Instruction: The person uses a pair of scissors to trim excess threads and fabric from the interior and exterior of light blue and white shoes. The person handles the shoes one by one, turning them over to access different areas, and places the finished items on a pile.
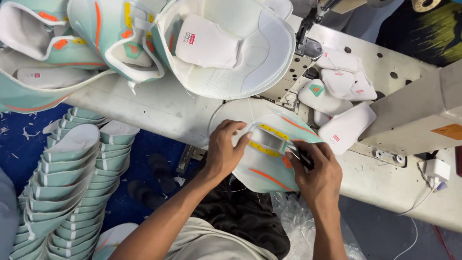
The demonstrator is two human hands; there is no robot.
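Note:
A mint-green shoe upper (262,166) with orange stripes and yellow eyelet strips lies over the front edge of the sewing table (159,108). My left hand (224,151) grips its left side, fingers curled over the white lining. My right hand (315,173) pinches a small dark tool (302,158) at the upper's right eyelet strip, by an orange patch.
A sewing machine (418,110) stands at the right, its needle area (308,45) behind the upper. White padded tongue pieces (344,127) lie by it. Finished uppers (226,48) pile at the back left. Stacks of mint uppers (72,178) sit on the blue floor at the left.

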